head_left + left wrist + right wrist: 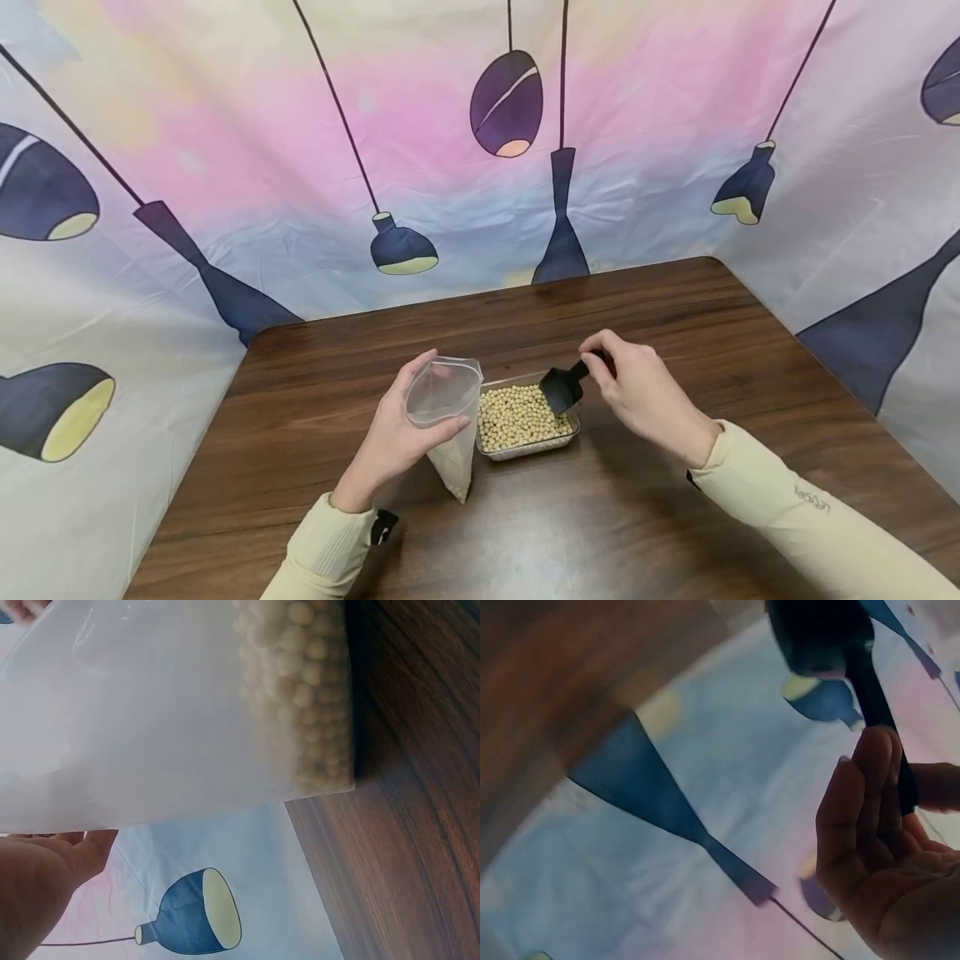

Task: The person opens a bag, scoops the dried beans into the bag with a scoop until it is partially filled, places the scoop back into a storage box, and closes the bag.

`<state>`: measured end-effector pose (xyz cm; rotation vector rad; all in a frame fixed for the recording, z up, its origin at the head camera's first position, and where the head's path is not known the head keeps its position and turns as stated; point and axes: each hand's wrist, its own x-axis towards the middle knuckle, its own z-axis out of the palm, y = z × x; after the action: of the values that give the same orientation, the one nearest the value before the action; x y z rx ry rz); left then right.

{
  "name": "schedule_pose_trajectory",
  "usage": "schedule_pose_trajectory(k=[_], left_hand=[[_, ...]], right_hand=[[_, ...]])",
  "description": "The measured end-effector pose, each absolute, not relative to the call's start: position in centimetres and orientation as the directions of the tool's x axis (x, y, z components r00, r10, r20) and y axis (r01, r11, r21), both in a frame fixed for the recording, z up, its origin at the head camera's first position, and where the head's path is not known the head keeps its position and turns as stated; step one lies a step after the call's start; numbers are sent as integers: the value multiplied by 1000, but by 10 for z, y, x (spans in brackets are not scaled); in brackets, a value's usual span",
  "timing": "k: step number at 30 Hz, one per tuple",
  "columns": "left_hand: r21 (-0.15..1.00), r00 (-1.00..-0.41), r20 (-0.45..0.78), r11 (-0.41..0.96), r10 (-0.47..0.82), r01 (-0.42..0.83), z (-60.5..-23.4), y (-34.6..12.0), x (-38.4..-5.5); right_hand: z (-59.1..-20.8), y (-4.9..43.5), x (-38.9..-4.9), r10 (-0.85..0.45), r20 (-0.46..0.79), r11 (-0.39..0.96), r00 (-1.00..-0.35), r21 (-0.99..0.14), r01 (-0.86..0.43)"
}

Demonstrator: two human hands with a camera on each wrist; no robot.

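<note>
My left hand (401, 429) holds a clear plastic bag (453, 458) upright by its mouth, thumb and fingers curled round the opened rim. Pale round beans (304, 690) fill the bottom of the bag in the left wrist view. Just right of the bag stands a clear rectangular container (528, 451) of the same kind of beans (517, 417). My right hand (637, 383) pinches the handle of a black scoop (561, 392), whose head is tilted down over the container's right part. The right wrist view shows the scoop's handle (870, 690) between thumb and fingers.
Both hands work above a dark brown wooden table (637, 517). Behind and beside it hangs a pastel cloth (435, 108) printed with dark lamps. A black band (383, 527) shows at the left cuff.
</note>
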<state>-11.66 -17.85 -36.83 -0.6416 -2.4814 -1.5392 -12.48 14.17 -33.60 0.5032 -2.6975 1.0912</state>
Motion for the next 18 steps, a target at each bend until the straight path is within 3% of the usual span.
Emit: schedule_pose_trajectory(k=[9, 18], left_hand=[[835, -892, 342, 339, 297, 433, -371, -184, -120], [836, -894, 338, 344, 293, 428, -371, -185, -121]], right_hand=[[-373, 148, -133, -177, 73, 500, -981, -852, -154], [-396, 155, -141, -190, -107, 225, -976, -972, 63]])
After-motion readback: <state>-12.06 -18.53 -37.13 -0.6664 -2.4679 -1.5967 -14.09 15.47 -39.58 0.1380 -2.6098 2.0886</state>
